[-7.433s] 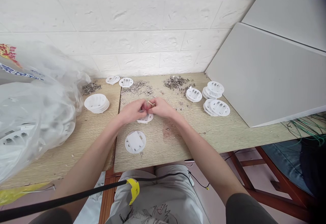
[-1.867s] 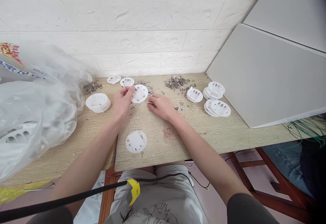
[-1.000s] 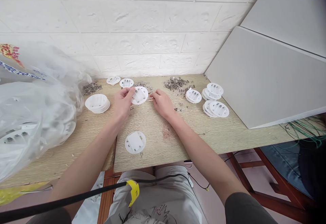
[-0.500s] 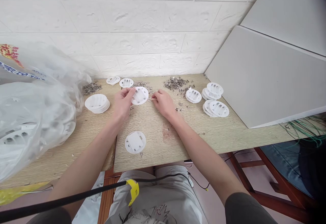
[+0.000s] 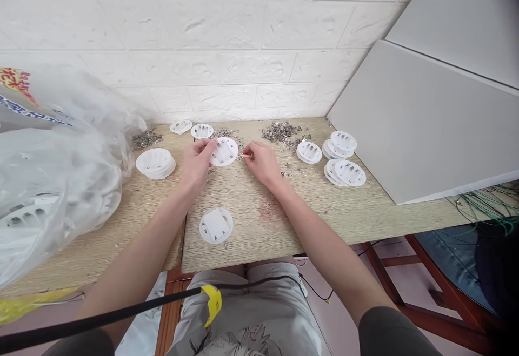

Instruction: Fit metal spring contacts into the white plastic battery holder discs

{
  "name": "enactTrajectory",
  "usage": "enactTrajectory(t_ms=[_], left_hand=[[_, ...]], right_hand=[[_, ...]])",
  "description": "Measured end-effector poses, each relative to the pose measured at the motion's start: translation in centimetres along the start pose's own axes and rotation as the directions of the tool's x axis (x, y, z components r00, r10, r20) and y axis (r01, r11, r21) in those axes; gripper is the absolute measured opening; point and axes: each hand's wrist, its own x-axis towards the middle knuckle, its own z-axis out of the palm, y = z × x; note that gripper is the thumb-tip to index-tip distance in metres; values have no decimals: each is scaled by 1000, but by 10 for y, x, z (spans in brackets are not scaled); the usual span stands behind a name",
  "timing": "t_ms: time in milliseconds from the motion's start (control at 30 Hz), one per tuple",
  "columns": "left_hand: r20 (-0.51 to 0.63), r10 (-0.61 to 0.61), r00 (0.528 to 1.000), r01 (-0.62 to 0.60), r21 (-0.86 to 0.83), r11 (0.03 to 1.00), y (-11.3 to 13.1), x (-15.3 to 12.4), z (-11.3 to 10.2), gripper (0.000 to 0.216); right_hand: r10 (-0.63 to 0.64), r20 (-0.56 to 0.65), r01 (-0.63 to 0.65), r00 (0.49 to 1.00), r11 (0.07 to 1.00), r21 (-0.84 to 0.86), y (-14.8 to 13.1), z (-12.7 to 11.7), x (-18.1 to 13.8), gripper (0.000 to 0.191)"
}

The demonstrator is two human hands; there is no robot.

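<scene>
Left hand (image 5: 197, 157): grasps the round white battery holder (image 5: 224, 151) by its edge, tilted just above the tabletop (image 5: 251, 221).
Right hand (image 5: 263, 161): fingertips pinched on a small thin piece, too small to identify, just right of the holder.
Risk: the tiny piece could slip among the metal bits (image 5: 284, 131) beyond the right hand.
Cause: a light pinch, or the holder shifting in the one-edge grip.

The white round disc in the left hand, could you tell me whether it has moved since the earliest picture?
Yes. The disc in the left hand now sits farther back toward the wall, well away from the lone disc near the table's front edge.
</scene>
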Motion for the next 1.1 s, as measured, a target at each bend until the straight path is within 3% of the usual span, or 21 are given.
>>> enactTrajectory(t_ms=[433, 600, 1100], left_hand=[[16, -3, 1000, 3, 18, 1000, 1, -2, 0, 20], [15, -4, 1000, 3, 29, 1000, 2, -1, 0, 20], [155, -37, 987, 19, 111, 994, -3, -2, 0, 20]], right_hand=[[-36, -57, 42, 998, 995, 93, 6, 5, 4, 17], [-75, -145, 92, 987, 990, 108, 6, 6, 4, 15], [-122, -241, 160, 963, 977, 144, 8, -1, 5, 19]])
